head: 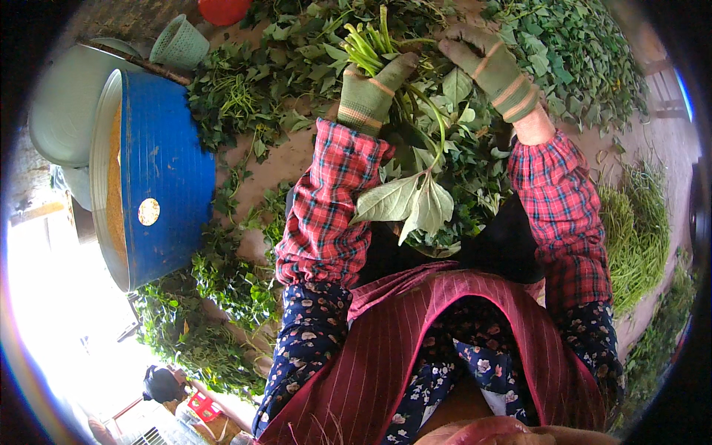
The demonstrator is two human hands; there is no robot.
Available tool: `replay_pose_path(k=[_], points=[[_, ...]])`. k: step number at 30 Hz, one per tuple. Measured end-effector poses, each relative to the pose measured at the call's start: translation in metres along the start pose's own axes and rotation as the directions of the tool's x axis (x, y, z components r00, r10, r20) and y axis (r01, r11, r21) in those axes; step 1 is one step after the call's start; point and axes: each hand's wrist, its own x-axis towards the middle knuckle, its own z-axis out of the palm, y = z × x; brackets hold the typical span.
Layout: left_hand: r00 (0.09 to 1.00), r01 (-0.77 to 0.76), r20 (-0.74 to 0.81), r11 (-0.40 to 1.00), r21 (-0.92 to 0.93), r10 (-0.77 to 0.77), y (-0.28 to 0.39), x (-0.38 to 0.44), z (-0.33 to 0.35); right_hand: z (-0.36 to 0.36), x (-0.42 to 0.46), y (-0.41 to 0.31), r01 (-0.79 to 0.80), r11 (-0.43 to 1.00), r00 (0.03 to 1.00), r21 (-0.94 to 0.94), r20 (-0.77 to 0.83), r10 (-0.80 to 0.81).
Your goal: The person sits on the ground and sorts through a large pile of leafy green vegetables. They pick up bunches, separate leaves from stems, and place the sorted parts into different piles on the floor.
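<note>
My left hand (374, 92), in a green knit glove with orange stripes, is closed around a bundle of green leaf stalks (367, 47). Their cut ends point up past the thumb. From below this hand a long curved stalk hangs down, bearing a broad pale-backed leaf (425, 203). My right hand (489, 69), gloved alike, is to the right of the bundle, with its fingertips near a thin stem that runs toward the bundle. Whether its fingers pinch that stem is unclear. Under and between both hands lies a heap of leafy vines (473, 150).
A large blue tub (167, 167) stands at left, beside a green basket (181, 43) and a red round object (224, 8). Leafy piles (573, 55) cover the floor's far side; stripped stalks (634, 233) lie at right. Another person (162, 384) is at lower left.
</note>
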Motion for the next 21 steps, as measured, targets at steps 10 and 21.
replay_pose_path(k=[10, 21], points=[[0.992, 0.119, 0.049, 0.992, 0.031, -0.12, 0.016, -0.008, 0.009, -0.002, -0.005, -0.006, 0.088, 0.99, 0.949, -0.108, 0.311, -0.05], [0.99, -0.126, 0.058, 0.988, -0.089, 0.131, 0.003, -0.009, 0.006, -0.021, 0.009, 0.028, -0.385, 0.921, 0.891, 0.05, -0.24, 0.386]])
